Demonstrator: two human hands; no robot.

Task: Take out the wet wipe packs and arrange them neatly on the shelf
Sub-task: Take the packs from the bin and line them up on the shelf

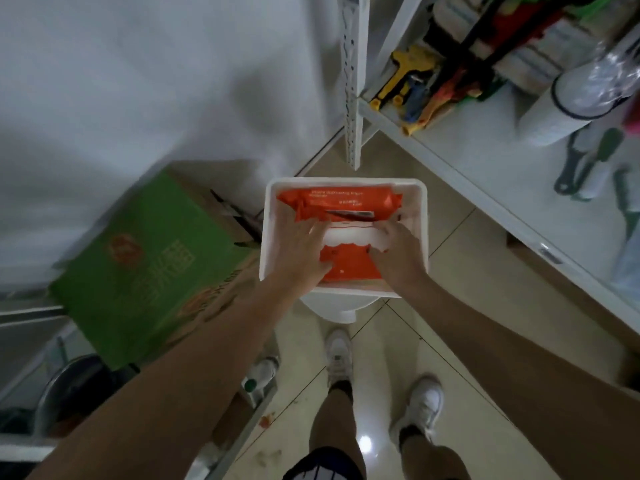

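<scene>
A white plastic bin (425,216) stands on a white stool on the floor in front of me. Inside lie orange wet wipe packs: one (341,199) along the far wall, and a nearer one (349,263) with a white flap across its top. My left hand (301,249) grips the left end of the nearer pack. My right hand (398,252) grips its right end. Both hands are inside the bin, fingers curled over the pack's edges. The white shelf (485,168) runs along the right.
On the shelf lie yellow-handled tools (398,81), a white roll (557,109), and green brushes (585,164). A green cardboard box (145,258) sits to the left of the bin. A white upright post (351,81) stands behind the bin. My feet are on the tiled floor below.
</scene>
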